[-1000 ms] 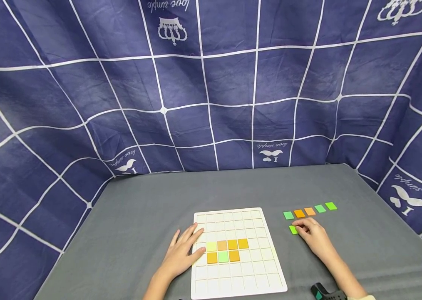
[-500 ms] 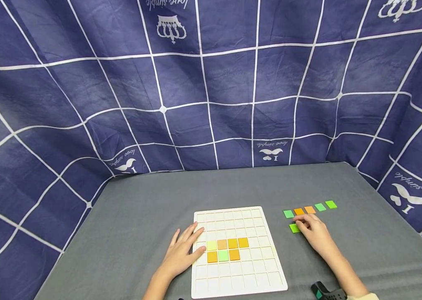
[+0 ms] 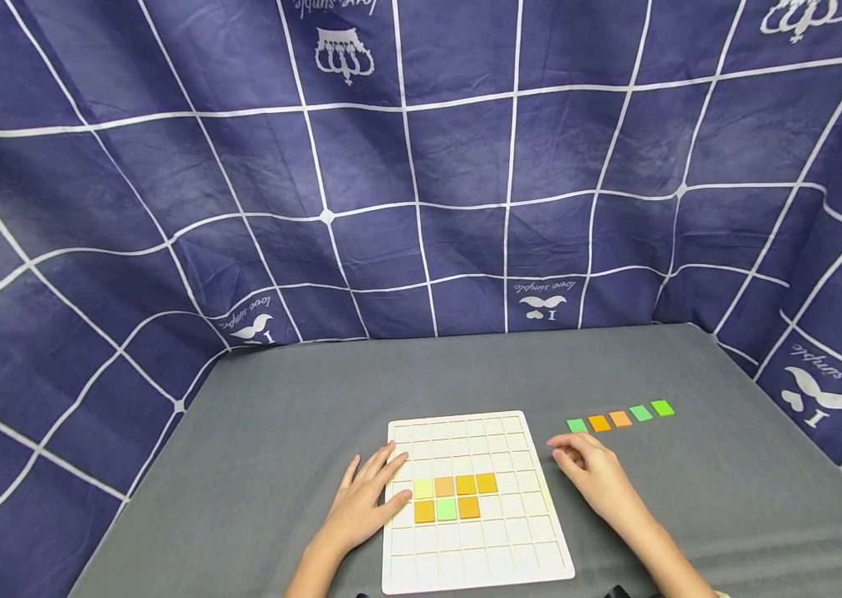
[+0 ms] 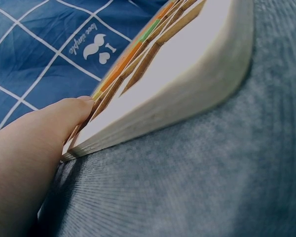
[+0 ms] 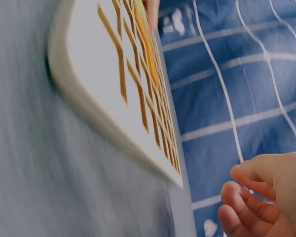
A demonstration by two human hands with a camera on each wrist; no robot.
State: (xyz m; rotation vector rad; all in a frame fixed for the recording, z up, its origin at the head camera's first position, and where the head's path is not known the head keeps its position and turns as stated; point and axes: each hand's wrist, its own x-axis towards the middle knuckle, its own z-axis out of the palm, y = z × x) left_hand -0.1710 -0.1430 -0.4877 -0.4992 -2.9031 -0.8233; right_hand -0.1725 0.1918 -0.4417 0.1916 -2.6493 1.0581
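Touching a white, round-cornered gridded board (image 3: 481, 555), left fingers (image 3: 390, 471) lie spread; whether bent right fingers (image 5: 260, 168) pinch anything is unclear.

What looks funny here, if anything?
The curtain does: its printed words are upside down, so it may be hung the wrong way up. I see nothing spilled or broken, and the squares on the white board sit neatly in rows.

The space is enclosed by dark blue fabric (image 3: 458, 154), crossed by white lines (image 3: 327, 216) and printed with crowns (image 3: 345, 62), moustaches (image 3: 543, 303) and upside-down lettering (image 3: 543, 288). Its lower edge is met by a grey-covered tabletop (image 3: 294, 415), creased at the near right and evenly lit
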